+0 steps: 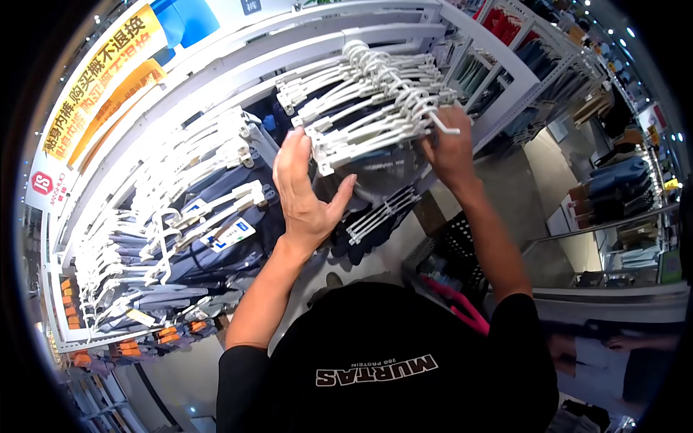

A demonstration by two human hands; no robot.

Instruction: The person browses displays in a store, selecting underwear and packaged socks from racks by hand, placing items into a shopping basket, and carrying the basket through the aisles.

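Note:
A row of white clip hangers (375, 101) carrying dark garments (390, 173) hangs from the rack in front of me. My left hand (299, 191) is open at the left ends of the nearest hangers, its fingers stretched up along them and the thumb spread to the right. At the right side of the same row, my right hand (452, 148) rests against the hanger ends with its thumb apart from the fingers. Hanger hooks hide some of its fingertips. Below the row, a lower set of white hangers (382, 214) holds more dark clothing.
To the left, another dense row of white hangers (166, 224) bears dark trousers with a white tag (232, 234). The white rack frame (505, 101) surrounds the rows. A black dotted basket (462, 245) with a pink handle (458, 303) stands near my right side.

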